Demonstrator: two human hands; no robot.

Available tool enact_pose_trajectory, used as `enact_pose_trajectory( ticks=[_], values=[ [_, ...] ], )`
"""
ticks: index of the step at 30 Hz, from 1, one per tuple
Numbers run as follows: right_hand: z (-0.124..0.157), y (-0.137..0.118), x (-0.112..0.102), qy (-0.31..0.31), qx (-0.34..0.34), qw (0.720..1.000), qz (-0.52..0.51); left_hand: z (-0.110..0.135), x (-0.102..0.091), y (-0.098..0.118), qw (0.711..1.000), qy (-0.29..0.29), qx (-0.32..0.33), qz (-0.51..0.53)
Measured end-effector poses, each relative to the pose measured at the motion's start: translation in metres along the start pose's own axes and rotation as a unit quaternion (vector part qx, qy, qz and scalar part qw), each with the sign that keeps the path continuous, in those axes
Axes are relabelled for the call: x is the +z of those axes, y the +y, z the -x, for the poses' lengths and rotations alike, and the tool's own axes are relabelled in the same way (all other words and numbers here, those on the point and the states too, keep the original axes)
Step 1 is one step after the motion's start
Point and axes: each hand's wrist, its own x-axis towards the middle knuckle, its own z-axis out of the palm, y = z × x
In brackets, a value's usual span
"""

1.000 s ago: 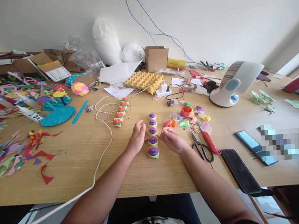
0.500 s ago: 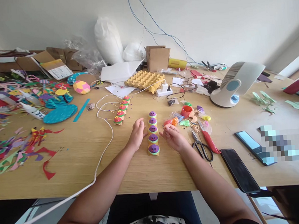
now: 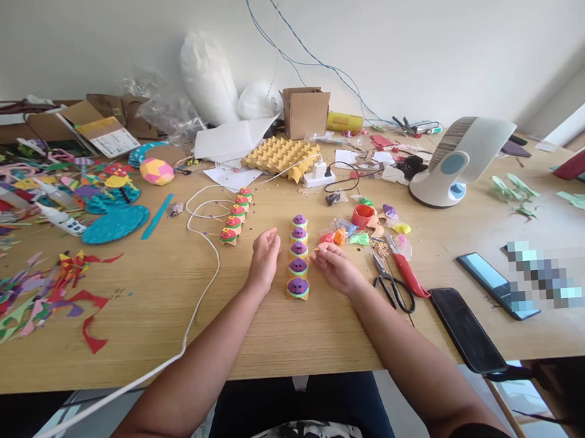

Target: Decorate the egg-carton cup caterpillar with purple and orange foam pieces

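Observation:
On the desk between my hands stands an egg-carton strip with purple clay domes (image 3: pixel 298 266), yellow-green round their edges and with small faces. My left hand (image 3: pixel 264 262) is just left of it, fingers stretched out and holding nothing. To the strip's right, my right hand (image 3: pixel 336 266) has thumb and forefinger pinched together. A tiny pale tip seems to show at the pinch, too small to name. A second carton strip with red and green domes (image 3: pixel 233 222) lies farther back on the left, thin sticks with purple ends poking from its sides.
Right of my hands lie clay packets (image 3: pixel 359 238), black-handled scissors (image 3: pixel 396 290), a red-handled knife (image 3: pixel 410 274) and a phone (image 3: pixel 468 330). A white fan (image 3: pixel 456 164) stands behind. A white cable (image 3: pixel 208 288) crosses at left, near paper scraps (image 3: pixel 32 300). A yellow egg tray (image 3: pixel 281 156) is at the back.
The purple-domed strip has turned slightly, its near end shifting left and its far end right. Both hands keep nearly the same place and shape. The whole view has shifted slightly.

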Motion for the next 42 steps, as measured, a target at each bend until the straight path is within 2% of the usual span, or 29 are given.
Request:
enact_pose_trajectory(
  ticks=[2, 4, 7, 9, 11, 18, 24, 29, 36, 42],
  values=[
    [0.004, -0.004, 0.002, 0.025, 0.0, 0.998, 0.063, 0.005, -0.003, 0.008, 0.996, 0.015, 0.071, -0.044],
    [0.009, -0.007, 0.005, 0.034, -0.011, 0.989, 0.143, 0.013, -0.005, 0.02, 0.986, -0.043, 0.142, -0.081],
    [0.015, -0.009, 0.01, 0.001, -0.026, 0.979, 0.204, 0.027, -0.005, 0.037, 0.934, -0.148, 0.266, -0.185],
    [0.016, -0.01, 0.012, -0.018, -0.024, 0.976, 0.218, 0.032, -0.003, 0.042, 0.907, -0.159, 0.32, -0.222],
    [0.016, -0.009, 0.011, -0.019, -0.019, 0.973, 0.231, 0.033, -0.002, 0.042, 0.895, -0.15, 0.346, -0.238],
    [0.009, -0.003, 0.003, -0.002, -0.003, 0.976, 0.218, 0.026, -0.002, 0.032, 0.881, -0.132, 0.382, -0.244],
    [0.011, 0.003, 0.002, -0.005, 0.01, 0.985, 0.174, 0.026, -0.002, 0.032, 0.862, -0.133, 0.412, -0.263],
    [0.014, 0.005, 0.005, 0.034, 0.027, 0.984, 0.173, 0.026, -0.001, 0.032, 0.864, -0.139, 0.394, -0.28],
    [0.019, 0.01, 0.013, 0.079, 0.026, 0.975, 0.205, 0.023, -0.002, 0.024, 0.858, -0.138, 0.401, -0.291],
    [0.017, 0.014, 0.016, 0.077, -0.006, 0.972, 0.22, 0.023, -0.006, 0.023, 0.871, -0.12, 0.383, -0.285]
  ],
)
